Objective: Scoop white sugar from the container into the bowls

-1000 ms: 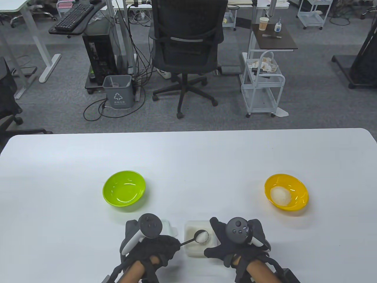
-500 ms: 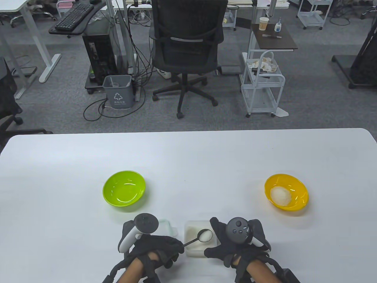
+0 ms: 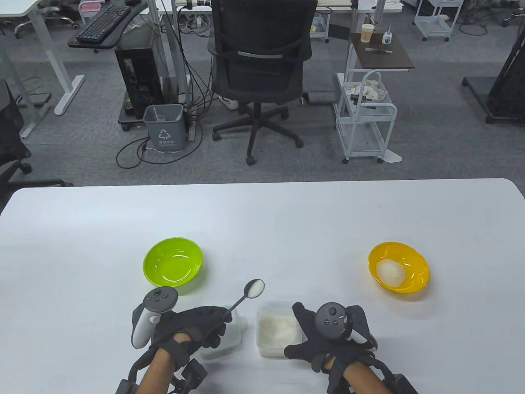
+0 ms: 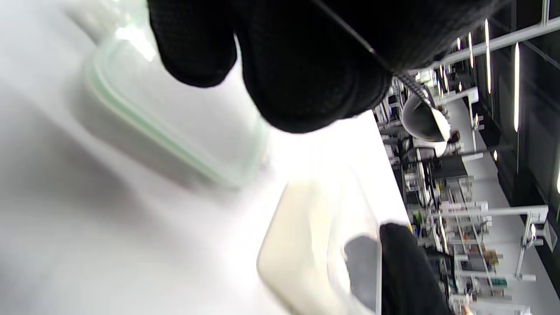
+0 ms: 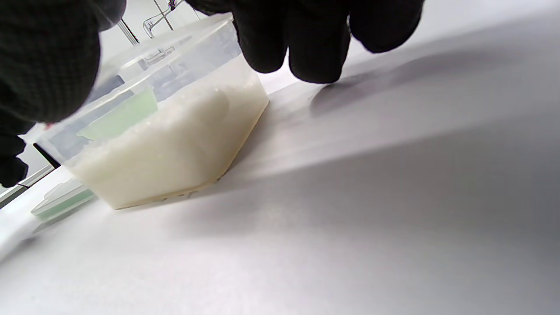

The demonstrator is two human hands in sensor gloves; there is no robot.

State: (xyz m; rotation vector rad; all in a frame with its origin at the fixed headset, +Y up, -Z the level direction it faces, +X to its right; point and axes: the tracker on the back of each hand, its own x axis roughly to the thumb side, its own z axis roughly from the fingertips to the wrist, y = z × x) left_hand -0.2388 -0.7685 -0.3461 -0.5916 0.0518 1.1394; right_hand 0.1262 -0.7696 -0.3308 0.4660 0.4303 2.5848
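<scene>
One heaped spoon [image 3: 251,292] of white sugar is up in the air above the table [image 3: 262,213], its bowl between the green bowl [image 3: 172,261] and the clear container [image 3: 279,331], and its thin dark handle slants down into the left hand [image 3: 192,326], whose gloved fingers are closed around it. In the left wrist view the spoon [image 4: 426,120] shows past the dark fingers [image 4: 306,65], with sugar piled on it. The container sits near the table's front edge, about half full of sugar; the right hand [image 3: 332,334] rests against its right side, and in the right wrist view the fingertips [image 5: 302,43] reach over the container [image 5: 166,131] at its rim, the thumb on its other side. Whether that hand truly grips the wall or only touches it I cannot tell. A clear lid [image 3: 227,336] with a pale green edge lies flat on the table just left of the container, partly under the left hand. The green bowl holds no visible sugar, while the yellow bowl [image 3: 398,266], well apart at the right, has a white mound in it.
</scene>
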